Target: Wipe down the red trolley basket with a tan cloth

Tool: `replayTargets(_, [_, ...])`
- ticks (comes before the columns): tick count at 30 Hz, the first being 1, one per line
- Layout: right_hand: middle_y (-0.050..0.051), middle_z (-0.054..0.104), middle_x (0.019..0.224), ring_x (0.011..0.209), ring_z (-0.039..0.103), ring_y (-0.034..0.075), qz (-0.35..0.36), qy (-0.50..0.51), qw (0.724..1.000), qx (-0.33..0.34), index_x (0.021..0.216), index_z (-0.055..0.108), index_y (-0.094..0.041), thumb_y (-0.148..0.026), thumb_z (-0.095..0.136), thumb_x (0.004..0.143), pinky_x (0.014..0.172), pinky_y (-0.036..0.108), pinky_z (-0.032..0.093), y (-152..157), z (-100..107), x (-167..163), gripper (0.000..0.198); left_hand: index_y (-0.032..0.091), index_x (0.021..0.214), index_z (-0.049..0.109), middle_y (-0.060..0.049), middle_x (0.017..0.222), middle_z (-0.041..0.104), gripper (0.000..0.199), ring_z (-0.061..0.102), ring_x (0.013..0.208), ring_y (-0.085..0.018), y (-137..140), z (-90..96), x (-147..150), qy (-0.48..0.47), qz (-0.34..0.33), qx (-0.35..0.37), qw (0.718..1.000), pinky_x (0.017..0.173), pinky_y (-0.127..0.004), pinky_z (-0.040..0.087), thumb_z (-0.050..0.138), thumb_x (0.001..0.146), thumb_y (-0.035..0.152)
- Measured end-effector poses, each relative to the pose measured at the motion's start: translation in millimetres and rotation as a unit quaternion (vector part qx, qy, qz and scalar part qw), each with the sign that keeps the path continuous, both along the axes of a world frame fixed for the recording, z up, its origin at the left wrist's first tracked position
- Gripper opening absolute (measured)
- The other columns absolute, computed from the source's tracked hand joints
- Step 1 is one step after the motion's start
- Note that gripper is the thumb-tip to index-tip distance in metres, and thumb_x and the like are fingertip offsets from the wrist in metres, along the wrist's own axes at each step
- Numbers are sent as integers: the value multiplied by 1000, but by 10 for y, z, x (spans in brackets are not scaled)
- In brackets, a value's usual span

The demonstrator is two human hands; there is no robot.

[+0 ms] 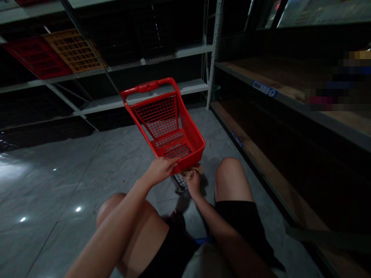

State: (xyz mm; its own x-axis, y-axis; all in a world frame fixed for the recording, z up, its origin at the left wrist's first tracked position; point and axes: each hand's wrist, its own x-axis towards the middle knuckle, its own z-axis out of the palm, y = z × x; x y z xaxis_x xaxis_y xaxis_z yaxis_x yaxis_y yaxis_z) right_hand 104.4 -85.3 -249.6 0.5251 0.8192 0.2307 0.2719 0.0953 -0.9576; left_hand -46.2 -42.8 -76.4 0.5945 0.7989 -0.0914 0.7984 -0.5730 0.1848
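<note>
A red plastic shopping cart [191,131] stands on the floor before my knees, its handle at the far side and its basket holding nothing I can see. My left hand [162,168] grips the near rim of the basket, fingers over the edge. Low under that rim, my right hand [193,182] is closed on a crumpled tan cloth [198,168]. The cloth is against the underside of the basket, close to the cart's lower frame [180,179]. Parts of the cloth and of my right fingers are hidden.
Grey floor tiles [72,181] spread to the left. White metal shelving [191,87] stands behind the cart, with a red crate [37,58] and a yellow crate [74,50] on it. Wooden shelves [278,90] run close along the right, carrying blue labels [264,88].
</note>
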Motion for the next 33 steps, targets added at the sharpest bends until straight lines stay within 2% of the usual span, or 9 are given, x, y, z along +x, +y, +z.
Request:
replayTargets(2, [-1,57,71,70,55,20,-6,5,1000,-9,75,50,-26,-18,51,66,68,31,49,5,-5,36,12,21,147,56,-11,124,75,48,71,111,-22,-1,-4,50,-44,-37,-10,998,98,-33,53,41,102,23])
replayTargets(5, [3,64,91,86,60,20,-24,9,1000,17,95,57,-23,-19,54,69,82,33,50,11,298,83,26,22,148,54,-9,135,70,51,67,120,-19,44,47,55,-149,-85,-44,984,105,-33,50,41,99,15])
replayTargets(9, [4,62,102,98,59,22,-24,-2,994,111,104,56,-23,-19,59,73,91,36,48,20,671,125,31,24,143,58,-9,138,68,45,63,127,-23,200,160,-75,-157,-74,-8,985,114,-42,43,57,100,35])
replayTargets(12, [5,61,103,98,59,22,-12,-11,994,108,101,56,-24,-19,60,73,93,37,49,-5,490,118,29,23,122,73,-8,123,76,34,67,117,-23,315,180,-146,-105,-97,-9,990,109,-39,44,63,97,43])
replayTargets(16, [3,61,87,82,59,20,28,20,999,-11,89,56,-23,-18,56,70,79,33,51,-73,10,35,20,23,95,80,-4,91,80,27,70,92,-19,388,116,-95,-81,-127,-10,989,92,-32,45,64,97,44])
replayTargets(18, [2,61,83,78,58,19,42,32,998,-29,86,55,-22,-17,54,70,74,31,51,-104,-17,-17,18,24,92,81,-3,87,80,28,69,86,-18,394,77,-42,-83,-129,-5,988,88,-31,44,62,98,44])
replayTargets(25, [4,61,102,96,58,20,19,-56,988,145,102,60,-23,-15,64,77,88,35,48,-98,702,-22,27,21,95,80,-6,90,80,31,70,90,-21,304,8,160,-52,-87,49,994,89,-36,43,54,102,35])
replayTargets(27, [3,60,99,93,57,19,15,-61,987,148,99,58,-23,-17,62,79,87,34,48,-84,595,7,21,20,91,80,-7,86,79,37,70,88,-21,281,10,217,-52,-87,55,993,87,-37,43,49,104,35])
replayTargets(33, [0,57,85,80,55,18,26,-41,999,6,89,54,-23,-21,55,75,76,31,48,-105,-74,146,13,24,112,77,-5,110,79,26,69,108,-19,443,108,147,-134,-153,32,978,97,-33,47,59,99,39])
